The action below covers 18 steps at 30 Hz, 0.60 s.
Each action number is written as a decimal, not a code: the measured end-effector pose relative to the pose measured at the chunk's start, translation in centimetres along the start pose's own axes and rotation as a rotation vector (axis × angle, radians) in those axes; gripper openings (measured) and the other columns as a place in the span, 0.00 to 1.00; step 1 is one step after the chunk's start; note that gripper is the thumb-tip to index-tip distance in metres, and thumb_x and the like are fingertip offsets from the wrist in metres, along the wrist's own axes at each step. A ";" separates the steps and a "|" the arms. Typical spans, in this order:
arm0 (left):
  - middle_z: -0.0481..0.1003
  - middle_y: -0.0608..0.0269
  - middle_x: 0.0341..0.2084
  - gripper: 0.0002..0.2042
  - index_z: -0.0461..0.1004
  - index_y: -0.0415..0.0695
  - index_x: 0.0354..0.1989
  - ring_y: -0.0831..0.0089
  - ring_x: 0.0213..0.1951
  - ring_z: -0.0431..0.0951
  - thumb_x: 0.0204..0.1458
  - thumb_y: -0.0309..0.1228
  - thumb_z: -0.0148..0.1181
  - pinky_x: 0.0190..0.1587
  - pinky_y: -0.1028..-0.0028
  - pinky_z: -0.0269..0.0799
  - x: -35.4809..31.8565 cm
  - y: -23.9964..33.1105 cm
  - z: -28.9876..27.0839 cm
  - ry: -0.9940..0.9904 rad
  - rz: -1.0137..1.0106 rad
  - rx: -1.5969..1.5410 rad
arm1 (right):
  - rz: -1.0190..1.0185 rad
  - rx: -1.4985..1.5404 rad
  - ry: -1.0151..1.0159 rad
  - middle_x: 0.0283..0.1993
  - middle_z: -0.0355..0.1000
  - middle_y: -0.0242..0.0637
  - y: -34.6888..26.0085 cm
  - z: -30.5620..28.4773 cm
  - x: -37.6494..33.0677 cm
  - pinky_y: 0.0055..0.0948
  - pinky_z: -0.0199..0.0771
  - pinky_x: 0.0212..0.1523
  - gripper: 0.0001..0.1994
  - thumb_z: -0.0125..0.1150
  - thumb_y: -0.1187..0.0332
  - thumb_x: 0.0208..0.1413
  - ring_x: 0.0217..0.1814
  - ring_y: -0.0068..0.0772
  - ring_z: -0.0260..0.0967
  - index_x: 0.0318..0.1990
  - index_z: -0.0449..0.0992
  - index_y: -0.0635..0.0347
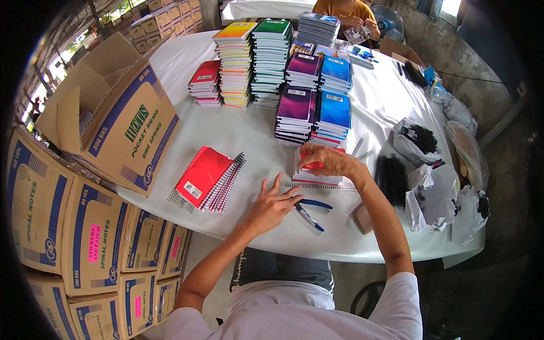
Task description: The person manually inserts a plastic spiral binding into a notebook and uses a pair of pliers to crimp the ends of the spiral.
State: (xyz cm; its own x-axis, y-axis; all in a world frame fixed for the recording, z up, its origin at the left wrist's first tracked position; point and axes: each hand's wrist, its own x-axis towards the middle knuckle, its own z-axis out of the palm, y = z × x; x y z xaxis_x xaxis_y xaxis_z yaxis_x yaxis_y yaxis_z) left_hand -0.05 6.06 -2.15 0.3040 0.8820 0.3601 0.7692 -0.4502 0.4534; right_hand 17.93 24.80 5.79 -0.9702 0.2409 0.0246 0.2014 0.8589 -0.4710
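My right hand (331, 161) is bent over a small stack of red-covered notebooks (340, 181), its fingers curled round the edge of the top one; the palm hides part of the cover. Along the near edge of that stack runs a wire coil (317, 186). My left hand (269, 207) lies low over the white cloth with its fingers spread, the fingertips close to the coil's left end. Just right of it rest blue-handled pliers (309, 217). Further left, a fanned pile of red spiral notebooks (204, 177) has its coils showing.
Tall stacks of yellow (235, 62), green (272, 62), purple (296, 107) and blue notebooks (334, 107) stand behind. Black coils (390, 178) and torn white wrapping (430, 195) lie right. An open carton (122, 124) stands left above stacked boxes (93, 243). Another person (348, 17) works across the table.
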 end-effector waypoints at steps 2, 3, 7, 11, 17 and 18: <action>0.69 0.73 0.62 0.19 0.76 0.53 0.55 0.48 0.70 0.53 0.53 0.28 0.62 0.66 0.41 0.45 0.1 -0.1 -0.3 -0.006 -0.033 -0.028 | 0.005 0.032 0.006 0.55 0.66 0.38 0.1 0.0 -0.1 0.37 0.70 0.59 0.18 0.68 0.77 0.46 0.57 0.43 0.67 0.47 0.78 0.54; 0.69 0.71 0.62 0.19 0.76 0.53 0.55 0.47 0.70 0.53 0.53 0.27 0.62 0.67 0.43 0.45 0.2 -0.2 -0.4 0.005 -0.049 -0.045 | 0.005 0.036 0.028 0.56 0.66 0.38 0.1 0.1 -0.2 0.37 0.70 0.59 0.18 0.68 0.77 0.46 0.57 0.43 0.67 0.47 0.78 0.54; 0.69 0.62 0.62 0.23 0.71 0.50 0.60 0.48 0.69 0.56 0.55 0.23 0.60 0.67 0.52 0.49 0.8 -0.8 -0.4 0.096 -0.125 -0.217 | -0.008 0.060 0.114 0.55 0.66 0.38 -0.3 0.5 0.1 0.37 0.72 0.57 0.17 0.68 0.76 0.46 0.56 0.45 0.67 0.45 0.75 0.56; 0.66 0.49 0.63 0.28 0.60 0.47 0.68 0.52 0.68 0.60 0.60 0.30 0.58 0.65 0.62 0.56 3.5 -0.1 -1.2 0.247 -0.421 -0.866 | 0.050 0.045 0.295 0.51 0.68 0.42 -0.6 0.9 -0.5 0.38 0.75 0.52 0.14 0.68 0.77 0.47 0.54 0.47 0.68 0.41 0.73 0.62; 0.75 0.47 0.49 0.29 0.61 0.44 0.66 0.60 0.52 0.77 0.62 0.48 0.54 0.56 0.66 0.71 10.4 1.6 -2.6 0.202 -0.831 -1.459 | 0.031 -0.281 0.752 0.49 0.70 0.44 -1.5 3.7 -2.6 0.36 0.76 0.44 0.10 0.66 0.77 0.46 0.50 0.48 0.69 0.35 0.73 0.69; 0.75 0.49 0.49 0.28 0.62 0.43 0.65 0.61 0.50 0.77 0.62 0.47 0.54 0.54 0.66 0.72 11.3 1.0 -2.5 0.122 -0.844 -1.483 | -0.036 -0.319 0.714 0.49 0.70 0.44 -1.9 3.9 -2.9 0.37 0.76 0.45 0.10 0.66 0.77 0.46 0.50 0.48 0.69 0.35 0.73 0.69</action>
State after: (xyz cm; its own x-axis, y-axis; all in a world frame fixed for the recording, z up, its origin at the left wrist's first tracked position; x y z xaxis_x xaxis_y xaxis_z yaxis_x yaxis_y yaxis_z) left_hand 2.80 15.26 4.43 0.0226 0.9419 -0.3351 -0.4807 0.3042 0.8224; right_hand 19.81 20.73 3.18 -0.6771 0.3496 0.6476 0.3052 0.9341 -0.1852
